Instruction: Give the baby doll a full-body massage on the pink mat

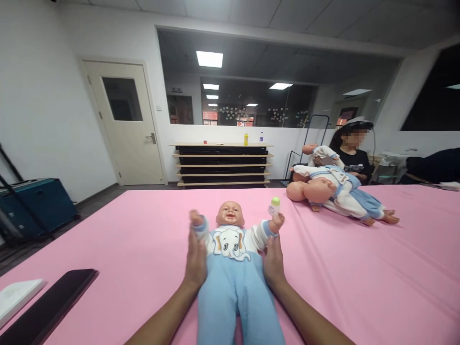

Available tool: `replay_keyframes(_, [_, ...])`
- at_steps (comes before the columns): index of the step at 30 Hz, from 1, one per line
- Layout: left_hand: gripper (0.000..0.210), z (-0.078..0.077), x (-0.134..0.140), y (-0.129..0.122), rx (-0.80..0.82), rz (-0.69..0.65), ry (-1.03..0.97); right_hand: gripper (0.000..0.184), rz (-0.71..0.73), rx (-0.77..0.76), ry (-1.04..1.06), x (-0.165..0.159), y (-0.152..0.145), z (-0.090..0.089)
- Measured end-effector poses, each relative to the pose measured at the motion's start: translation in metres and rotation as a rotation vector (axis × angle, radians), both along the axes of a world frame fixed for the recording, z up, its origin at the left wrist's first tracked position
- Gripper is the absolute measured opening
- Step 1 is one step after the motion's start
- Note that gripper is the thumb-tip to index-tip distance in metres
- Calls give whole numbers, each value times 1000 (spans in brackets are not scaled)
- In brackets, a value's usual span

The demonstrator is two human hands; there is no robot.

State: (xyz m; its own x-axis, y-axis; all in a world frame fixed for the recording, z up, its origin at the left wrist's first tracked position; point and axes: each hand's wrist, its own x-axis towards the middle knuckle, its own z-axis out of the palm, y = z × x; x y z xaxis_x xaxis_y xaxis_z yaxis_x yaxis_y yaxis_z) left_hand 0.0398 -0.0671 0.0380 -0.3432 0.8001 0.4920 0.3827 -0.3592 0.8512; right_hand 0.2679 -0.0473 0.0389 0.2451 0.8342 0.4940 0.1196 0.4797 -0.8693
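Note:
A baby doll lies face up on the pink table, head away from me, arms raised. It wears a light blue and white suit with an elephant face on the chest. My left hand rests along the doll's side at the left, its fingers straight and pointing up beneath the doll's arm. On the opposite side my right hand lies against the doll's body in the same way, fingers stretched out. Neither hand is wrapped round the doll. Beyond the doll's arm at the right stands a small bottle with a green cap.
Several more dolls lie piled at the table's far right, with a seated person behind them. At the near left are a black flat object and a white one. The pink tabletop has folds at the right.

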Motion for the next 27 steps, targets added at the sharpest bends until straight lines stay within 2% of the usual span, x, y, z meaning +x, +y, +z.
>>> replay_keyframes(2, [60,-2,3,-3,-24,-112,117,54,122,8,-92,-4,-4,3])
replay_keyframes(4, [57,-3,4,-4,-40,-154,174,48,209,-3,-201,-6,-7,5])
replay_keyframes(9, [51,-3,4,1,-69,-227,290,41,242,-17,-360,-8,-2,4])
replay_keyframes(12, [52,-4,5,3,-96,-225,301,41,241,-3,-379,-10,-2,3])
replay_keyframes(16, [58,-1,6,-1,-91,-111,189,57,110,-39,-202,-7,-5,3])
replay_keyframes(20, [63,6,-2,1,-50,63,-63,62,-187,-184,-41,10,4,-5])
replay_keyframes(22, [65,7,-8,5,-68,129,-155,66,-280,-249,5,19,11,-11])
replay_keyframes(25, [66,4,-10,9,-107,151,-173,67,-252,-170,8,25,17,-15])
replay_keyframes(27, [66,0,-8,8,-92,84,-119,66,-185,-111,-31,21,16,-13])
